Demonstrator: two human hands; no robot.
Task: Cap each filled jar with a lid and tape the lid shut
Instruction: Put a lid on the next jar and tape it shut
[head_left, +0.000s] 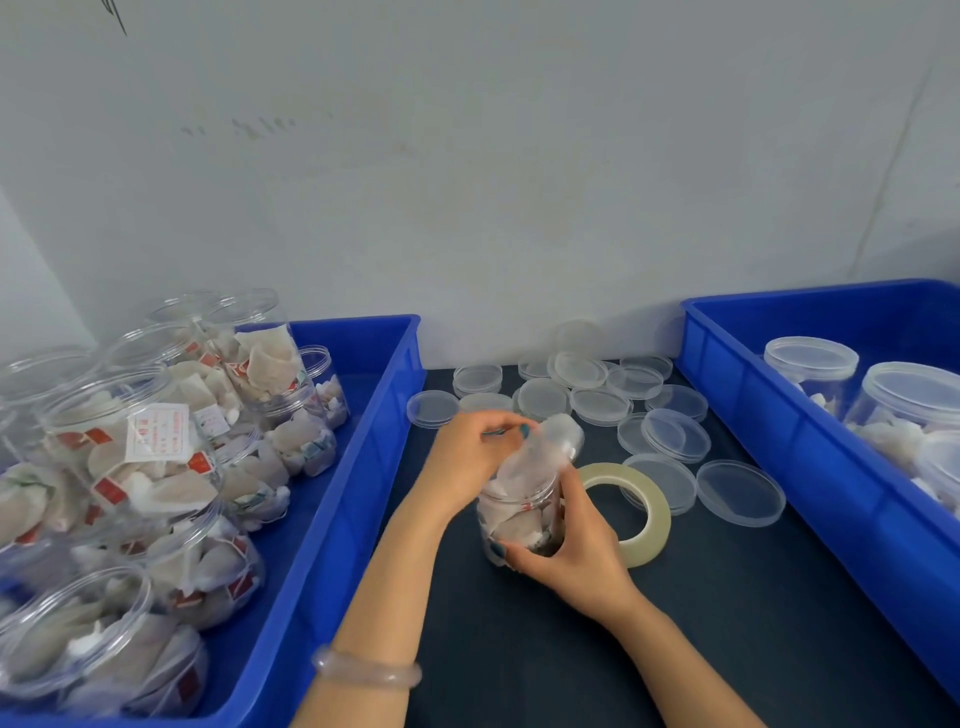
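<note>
A clear plastic jar (519, 512) filled with white tea bags stands on the dark table between two blue bins. My right hand (571, 551) grips its lower side. My left hand (475, 452) holds a clear lid (556, 441) tilted over the jar's mouth, blurred by motion. A roll of clear tape (647, 512) lies flat just right of the jar, touching my right hand's back. Several loose clear lids (592, 400) are scattered behind the jar.
The blue bin on the left (332, 519) is piled with filled jars lying on their sides. A second blue bin on the right (800, 441) holds a few upright capped jars (810, 369). A white wall stands behind.
</note>
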